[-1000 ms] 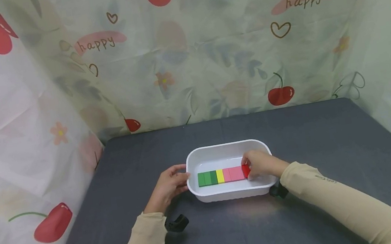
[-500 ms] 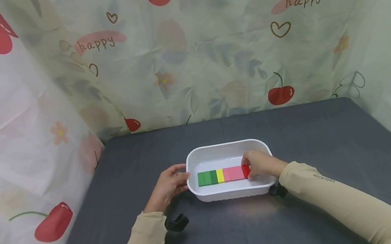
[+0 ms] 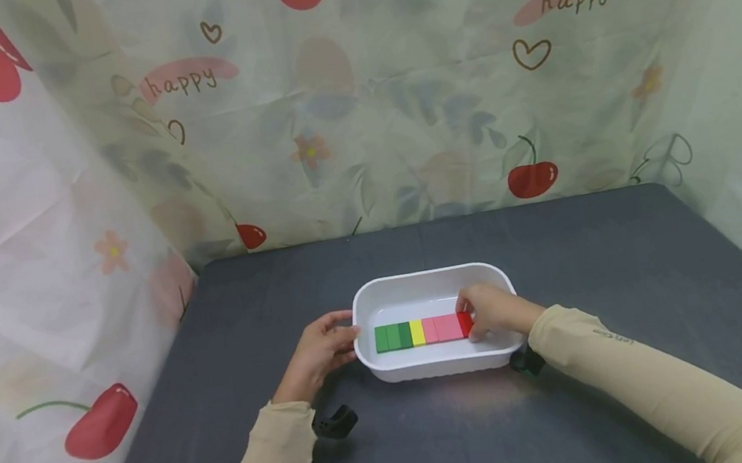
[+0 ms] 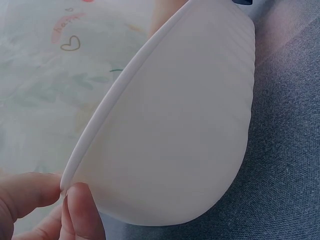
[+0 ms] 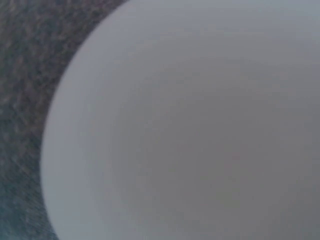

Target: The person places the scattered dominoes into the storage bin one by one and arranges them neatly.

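Observation:
A white oblong tub (image 3: 430, 274) stands on the dark table. Inside it, small flat blocks form one straight row: green blocks (image 3: 393, 337) at the left, a yellow block (image 3: 417, 333), pink blocks (image 3: 442, 329) and a red block (image 3: 465, 323) at the right end. My right hand (image 3: 492, 308) reaches over the tub's right end and pinches the red block, partly covering it. At the left end, my left hand (image 3: 316, 356) pinches the rim between thumb and fingers, as the left wrist view shows on the tub's wall (image 4: 165, 125).
The dark tabletop (image 3: 280, 292) surrounds the tub. A printed cloth (image 3: 353, 107) with cherries and hearts hangs behind and at both sides. Black wrist cameras (image 3: 336, 424) sit under both wrists. The right wrist view shows mostly the tub's blurred outer wall (image 5: 190, 140).
My right hand has shifted very slightly left with the red block, which now sits straighter against the pink blocks. My left hand stays on the rim.

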{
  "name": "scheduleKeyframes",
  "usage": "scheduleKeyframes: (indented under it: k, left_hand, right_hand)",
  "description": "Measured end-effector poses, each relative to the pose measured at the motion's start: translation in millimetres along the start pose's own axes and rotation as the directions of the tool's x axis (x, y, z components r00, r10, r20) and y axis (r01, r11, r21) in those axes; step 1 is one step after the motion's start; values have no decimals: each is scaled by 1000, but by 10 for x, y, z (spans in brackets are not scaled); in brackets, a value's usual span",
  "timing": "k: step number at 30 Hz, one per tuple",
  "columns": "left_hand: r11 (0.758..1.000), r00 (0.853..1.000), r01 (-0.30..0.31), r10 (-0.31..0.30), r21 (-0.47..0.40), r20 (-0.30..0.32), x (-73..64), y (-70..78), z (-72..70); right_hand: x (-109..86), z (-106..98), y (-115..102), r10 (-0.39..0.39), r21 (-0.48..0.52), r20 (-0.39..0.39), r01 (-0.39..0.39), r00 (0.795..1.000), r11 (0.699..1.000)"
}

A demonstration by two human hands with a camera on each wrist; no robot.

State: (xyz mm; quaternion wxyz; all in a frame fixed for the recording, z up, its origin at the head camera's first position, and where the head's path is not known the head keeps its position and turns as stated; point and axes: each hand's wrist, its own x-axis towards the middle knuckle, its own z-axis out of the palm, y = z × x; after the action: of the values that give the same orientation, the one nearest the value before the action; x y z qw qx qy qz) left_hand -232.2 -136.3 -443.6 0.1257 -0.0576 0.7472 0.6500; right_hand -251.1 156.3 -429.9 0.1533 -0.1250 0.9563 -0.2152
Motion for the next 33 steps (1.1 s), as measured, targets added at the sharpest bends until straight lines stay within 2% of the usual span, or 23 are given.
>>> scheduleKeyframes:
  k: [9, 33]
  left_hand:
    - [1000, 1000, 8, -8, -1, -7, -14, 6, 11]
    - [1000, 1000, 0, 0, 5, -13, -18, 1, 2]
  right_hand:
    - [-12, -1, 5, -39, -16, -12, 38, 999, 999]
    - [-12, -6, -8, -14, 7, 0, 14, 1000, 1000]
